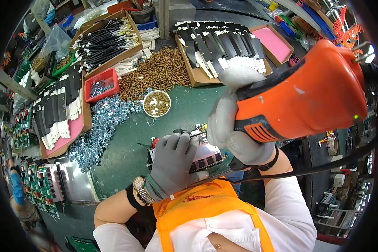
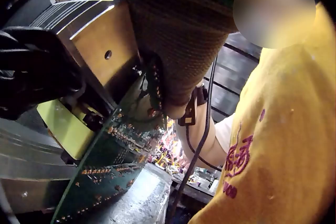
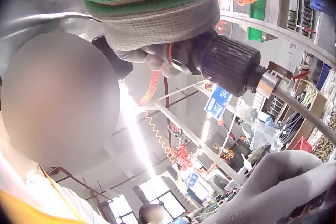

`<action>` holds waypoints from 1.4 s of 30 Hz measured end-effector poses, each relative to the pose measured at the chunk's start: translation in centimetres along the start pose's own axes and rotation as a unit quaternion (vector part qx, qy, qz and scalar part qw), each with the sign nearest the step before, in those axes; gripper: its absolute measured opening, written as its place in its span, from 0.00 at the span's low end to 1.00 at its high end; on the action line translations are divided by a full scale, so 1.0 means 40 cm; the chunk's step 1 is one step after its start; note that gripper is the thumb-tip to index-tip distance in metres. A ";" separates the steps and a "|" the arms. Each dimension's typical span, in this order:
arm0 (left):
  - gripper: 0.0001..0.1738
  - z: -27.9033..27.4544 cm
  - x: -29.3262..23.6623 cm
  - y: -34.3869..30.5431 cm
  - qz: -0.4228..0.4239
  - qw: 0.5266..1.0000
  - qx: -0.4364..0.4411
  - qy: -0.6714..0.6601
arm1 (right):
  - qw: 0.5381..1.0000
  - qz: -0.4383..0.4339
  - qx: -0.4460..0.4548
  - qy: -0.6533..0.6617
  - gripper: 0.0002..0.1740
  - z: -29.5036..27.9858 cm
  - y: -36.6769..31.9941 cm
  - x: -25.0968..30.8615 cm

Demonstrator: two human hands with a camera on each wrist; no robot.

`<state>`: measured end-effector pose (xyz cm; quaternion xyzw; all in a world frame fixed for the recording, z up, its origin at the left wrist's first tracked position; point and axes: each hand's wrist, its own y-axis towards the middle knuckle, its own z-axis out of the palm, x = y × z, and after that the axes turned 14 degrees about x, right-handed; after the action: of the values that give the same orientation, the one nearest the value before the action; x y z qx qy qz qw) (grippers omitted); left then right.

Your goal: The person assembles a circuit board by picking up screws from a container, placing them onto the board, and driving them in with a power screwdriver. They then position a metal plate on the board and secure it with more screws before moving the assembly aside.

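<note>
My gloved left hand (image 1: 172,161) grips a circuit board assembly (image 1: 208,156) at the bench's front edge. In the left wrist view its thumb curls at the edge of the green circuit board (image 2: 105,155), beside a tan metal plate (image 2: 102,50). My gloved right hand (image 1: 223,119) holds a large orange electric screwdriver (image 1: 311,96), raised over the board's right side with its body tilted up to the right. From the right wrist, its black ribbed collar (image 3: 231,64) and long metal bit (image 3: 302,109) show, the bit slanting down toward the left hand. The bit's tip is hidden.
Beyond the board stand a white bowl (image 1: 157,116) of small brass parts, a brass fastener pile (image 1: 161,69), loose silver clips (image 1: 98,126) and a red bin (image 1: 88,91). Boxes of black-and-white strips flank them. A black cable (image 1: 323,169) crosses at right; finished-looking boards (image 1: 38,182) sit left.
</note>
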<state>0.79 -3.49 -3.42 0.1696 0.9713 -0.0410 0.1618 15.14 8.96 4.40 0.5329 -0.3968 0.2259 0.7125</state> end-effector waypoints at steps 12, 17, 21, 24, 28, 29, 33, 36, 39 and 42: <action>0.45 0.000 0.004 0.004 -0.010 1.000 -0.004 -0.012 | 0.998 -0.050 0.020 0.014 0.33 0.037 0.039 -0.013; 0.38 0.005 0.004 -0.004 -0.004 0.999 -0.023 -0.048 | 0.998 0.022 -0.035 -0.056 0.34 0.018 -0.011 -0.012; 0.27 -0.074 0.094 -0.022 0.027 0.982 -0.120 -0.142 | 0.995 0.007 -0.065 -0.069 0.34 0.043 -0.006 -0.029; 0.15 -0.081 0.306 -0.078 -0.102 0.987 -0.124 0.017 | 0.996 0.000 -0.088 -0.019 0.33 0.046 0.008 -0.025; 0.05 0.044 0.500 -0.102 -0.146 0.986 -0.016 0.080 | 0.995 0.002 -0.098 -0.033 0.32 0.052 0.013 -0.016; 0.03 0.070 0.514 -0.098 -0.159 0.980 0.007 0.115 | 0.995 -0.006 -0.099 -0.027 0.32 0.054 0.009 -0.015; 0.02 0.082 0.495 -0.077 -0.174 0.973 -0.065 0.140 | 0.990 0.031 -0.119 -0.067 0.34 0.069 0.025 0.012; 0.00 0.061 0.431 -0.081 -0.176 0.969 -0.173 -0.014 | 0.988 -0.121 -0.007 0.099 0.38 0.063 0.030 0.012; 0.04 -0.021 0.304 -0.097 -0.161 0.904 -0.245 -0.312 | 0.974 -0.177 0.066 0.126 0.38 0.054 0.048 0.011; 0.08 -0.076 0.191 -0.128 -0.111 0.846 -0.168 -0.493 | 0.959 -0.213 0.129 0.138 0.37 0.062 0.072 -0.004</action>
<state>-8.68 -5.47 -2.92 -0.0115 0.7679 0.0264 0.6399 12.11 7.58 6.23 0.6560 -0.1399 0.1896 0.7171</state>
